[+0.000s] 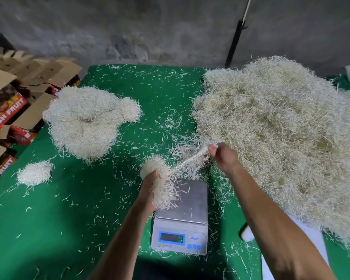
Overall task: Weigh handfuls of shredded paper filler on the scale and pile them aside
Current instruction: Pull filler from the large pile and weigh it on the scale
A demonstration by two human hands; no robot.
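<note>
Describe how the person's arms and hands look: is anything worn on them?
Both arms are bare up to the frame's edge, with no sleeves visible. The left hand and right hand wear no gloves; no rings, watch or bracelet can be seen.

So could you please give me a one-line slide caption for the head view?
Left hand holds a clump over the scale while right hand pulls strands away.

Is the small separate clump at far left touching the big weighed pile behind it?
Apart. In the head view, bare green cloth shows between the small clump and the weighed pile.
</note>
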